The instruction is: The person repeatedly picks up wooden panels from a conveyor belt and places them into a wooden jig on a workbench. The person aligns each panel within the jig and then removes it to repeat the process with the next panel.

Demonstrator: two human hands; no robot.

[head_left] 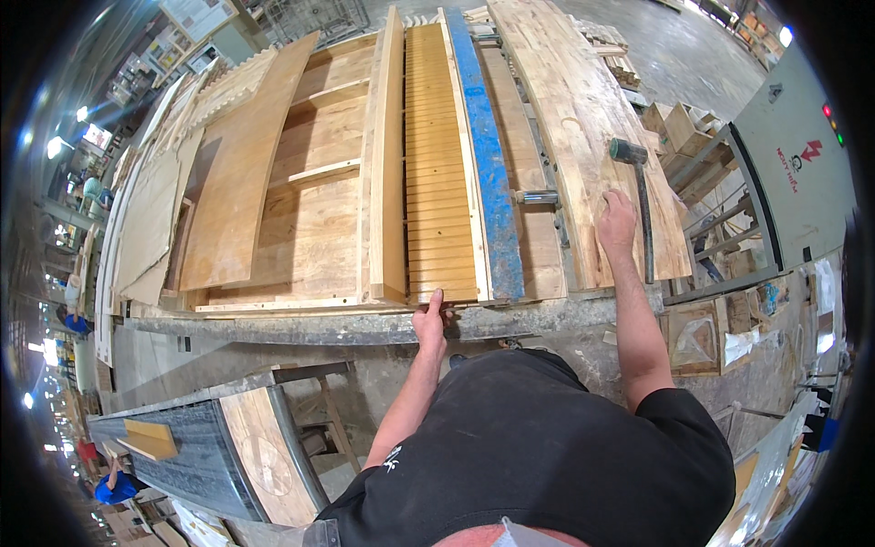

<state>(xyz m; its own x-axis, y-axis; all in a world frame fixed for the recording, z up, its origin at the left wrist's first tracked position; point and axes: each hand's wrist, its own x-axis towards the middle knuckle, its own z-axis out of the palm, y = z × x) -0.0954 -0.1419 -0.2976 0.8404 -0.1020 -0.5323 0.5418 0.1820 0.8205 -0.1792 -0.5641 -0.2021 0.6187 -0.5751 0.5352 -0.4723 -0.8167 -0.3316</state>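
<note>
My left hand [429,321] is at the near end of a long grooved, golden-brown wooden panel [439,173]. Its thumb lies on top of the edge, with the fingers curled beneath and partly hidden. Light wooden rails [386,164] border the panel, and a blue-painted bar [488,137] runs along its right side. Further right, my right hand [617,221] is low over a wide pale board [583,118], its fingers drawn together. Whatever they may hold is too small to make out. A mallet [643,196] with a dark head lies on that board, just right of this hand.
Left of the panel is a wooden frame [310,214] with crosspieces, partly covered by a brown sheet [246,182]. A short metal cylinder [536,197] sits beside the blue bar. At right stands a grey electrical cabinet [793,155]. Behind at left is a dark-topped table [187,447].
</note>
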